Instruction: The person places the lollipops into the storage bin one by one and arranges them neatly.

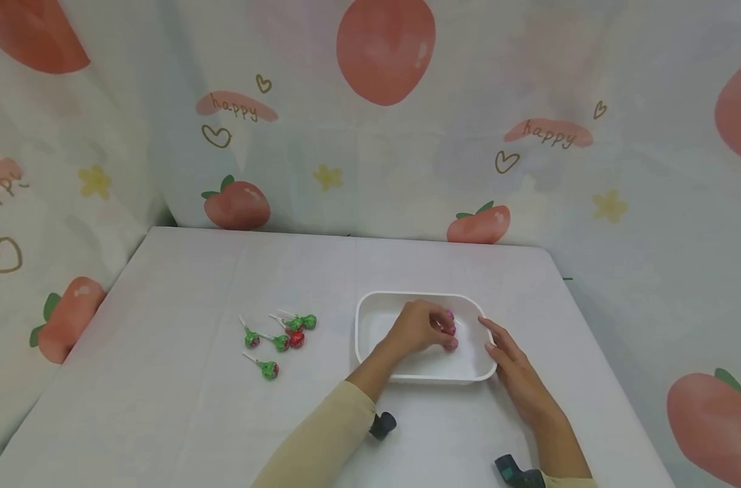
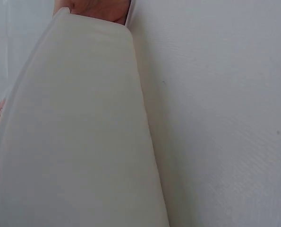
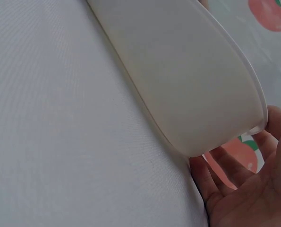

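Observation:
A white rectangular tray [image 1: 419,374] sits on the table, with several pink-wrapped lollipops [image 1: 451,330] toward its right side. My left hand [image 1: 420,328] reaches over the near rim and pinches at these lollipops with curled fingers and thumb. Their sticks are hidden behind the hand. In the left wrist view the tray wall [image 2: 83,118] covers most of the left hand [image 2: 100,9]. My right hand [image 1: 519,373] grips the tray's right end. The right wrist view shows its fingers [image 3: 225,163] under the rim at the tray's corner.
Left of the tray, several lollipops with green wrappers [image 1: 269,369] and a red one [image 1: 296,339] lie loosely grouped on the white table [image 1: 193,420]. A printed cloth [image 1: 394,169] hangs behind the table and along its sides.

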`<action>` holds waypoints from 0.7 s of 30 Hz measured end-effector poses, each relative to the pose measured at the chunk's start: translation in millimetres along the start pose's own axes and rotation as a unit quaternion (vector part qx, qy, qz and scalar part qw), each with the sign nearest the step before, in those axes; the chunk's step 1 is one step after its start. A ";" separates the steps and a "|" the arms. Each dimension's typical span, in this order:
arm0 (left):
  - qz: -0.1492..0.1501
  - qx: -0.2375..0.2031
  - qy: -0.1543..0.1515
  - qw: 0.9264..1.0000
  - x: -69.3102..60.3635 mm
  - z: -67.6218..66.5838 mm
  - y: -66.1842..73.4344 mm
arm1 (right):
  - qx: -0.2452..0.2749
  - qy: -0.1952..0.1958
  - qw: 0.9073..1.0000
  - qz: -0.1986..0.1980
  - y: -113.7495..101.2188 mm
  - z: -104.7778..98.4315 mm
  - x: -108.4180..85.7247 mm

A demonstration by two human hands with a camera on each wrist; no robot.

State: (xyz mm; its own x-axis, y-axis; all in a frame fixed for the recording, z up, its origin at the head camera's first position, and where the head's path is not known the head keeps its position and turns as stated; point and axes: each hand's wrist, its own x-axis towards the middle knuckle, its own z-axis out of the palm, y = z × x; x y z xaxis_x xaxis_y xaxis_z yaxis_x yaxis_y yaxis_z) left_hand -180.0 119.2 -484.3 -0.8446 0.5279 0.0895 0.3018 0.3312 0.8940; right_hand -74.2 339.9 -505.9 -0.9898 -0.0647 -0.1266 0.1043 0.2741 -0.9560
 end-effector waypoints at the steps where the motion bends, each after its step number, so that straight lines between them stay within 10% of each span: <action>1: 0.002 -0.002 -0.001 1.000 -0.5 -1.7 0.8 | -0.001 0.000 1.000 0.000 0.0 0.1 -0.2; 21: 0.038 0.010 -0.012 0.999 -23.5 -56.1 5.6 | -0.002 0.000 1.000 0.004 -1.7 -0.1 0.2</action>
State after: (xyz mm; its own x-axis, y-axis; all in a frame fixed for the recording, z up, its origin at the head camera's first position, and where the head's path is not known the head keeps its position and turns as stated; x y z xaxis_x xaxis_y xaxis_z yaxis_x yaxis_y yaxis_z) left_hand -183.4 64.7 -456.8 -0.8076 0.5713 0.1463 0.3739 0.3043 0.8761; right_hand -74.6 339.5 -504.3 -0.9891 -0.0624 -0.1333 0.1109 0.2790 -0.9539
